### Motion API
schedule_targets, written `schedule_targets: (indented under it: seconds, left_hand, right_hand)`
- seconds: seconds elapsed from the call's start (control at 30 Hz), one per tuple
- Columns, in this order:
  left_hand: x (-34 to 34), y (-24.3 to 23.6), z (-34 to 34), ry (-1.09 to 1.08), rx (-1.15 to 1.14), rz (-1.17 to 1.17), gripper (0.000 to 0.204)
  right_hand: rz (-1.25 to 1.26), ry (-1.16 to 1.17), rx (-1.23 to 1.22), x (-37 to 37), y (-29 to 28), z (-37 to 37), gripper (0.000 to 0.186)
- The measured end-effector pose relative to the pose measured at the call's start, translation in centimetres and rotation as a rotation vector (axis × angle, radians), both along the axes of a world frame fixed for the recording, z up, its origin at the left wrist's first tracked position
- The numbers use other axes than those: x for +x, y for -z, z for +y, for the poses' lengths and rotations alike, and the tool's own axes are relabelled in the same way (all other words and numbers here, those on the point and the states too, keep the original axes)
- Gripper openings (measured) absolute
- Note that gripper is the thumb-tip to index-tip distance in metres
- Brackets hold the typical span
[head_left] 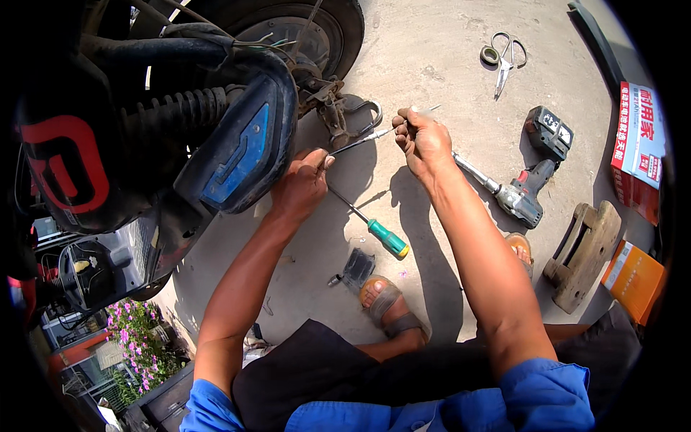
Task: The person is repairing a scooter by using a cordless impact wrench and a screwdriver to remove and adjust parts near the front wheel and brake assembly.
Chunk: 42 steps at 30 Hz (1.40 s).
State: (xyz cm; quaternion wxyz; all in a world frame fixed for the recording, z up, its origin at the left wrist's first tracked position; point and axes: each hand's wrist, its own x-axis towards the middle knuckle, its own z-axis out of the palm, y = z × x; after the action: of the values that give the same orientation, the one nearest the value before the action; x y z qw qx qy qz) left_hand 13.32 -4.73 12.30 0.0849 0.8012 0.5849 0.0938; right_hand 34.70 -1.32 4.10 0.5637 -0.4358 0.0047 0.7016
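A control cable (374, 135) with a dark sleeve, a silver end fitting and a thin inner wire spans my two hands. My left hand (301, 186) is closed on the dark sleeve, beside the blue-panelled black cover (241, 155) of a vehicle. The fingers of my right hand (426, 140) pinch the thin inner wire, whose tip sticks out past the fingers. A rusty bracket with a bent metal loop (374, 114) is just beyond the fitting, near the wheel (345, 39). Below my left hand, a screwdriver (387, 237) with a green handle lies on the ground.
Scissors (503, 72) and a tape roll (490, 55) lie at the far right. Nearer are a cordless impact wrench (524, 196), a battery (548, 133), a wooden stool (584, 255) and an orange box (633, 281). A small dark object (358, 268) lies by my sandalled foot.
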Motion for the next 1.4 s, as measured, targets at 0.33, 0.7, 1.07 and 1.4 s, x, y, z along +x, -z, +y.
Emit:
schedule_targets:
  seconds: [0.33, 0.7, 1.07, 1.4]
  left_hand:
    - [-0.5, -0.1, 1.4, 0.131, 0.066, 0.055, 0.010]
    - [3.6, 0.0, 1.2, 0.173, -0.018, -0.058, 0.017]
    - [-2.3, 2.9, -1.6, -0.044, 0.034, -0.171, 0.009]
    - [-10.9, 5.6, -3.4, -0.291, -0.088, -0.226, 0.015]
  right_hand:
    - [0.036, -0.068, 0.043, 0.6, 0.0, -1.9, 0.027]
    - [0.064, -0.015, 0.016, 0.7, 0.7, -2.1, 0.025]
    - [-0.037, -0.281, 0.139, -3.3, -0.6, -3.7, 0.028]
    - [-0.656, -0.357, 0.350, -12.6, -2.6, -2.9, 0.030]
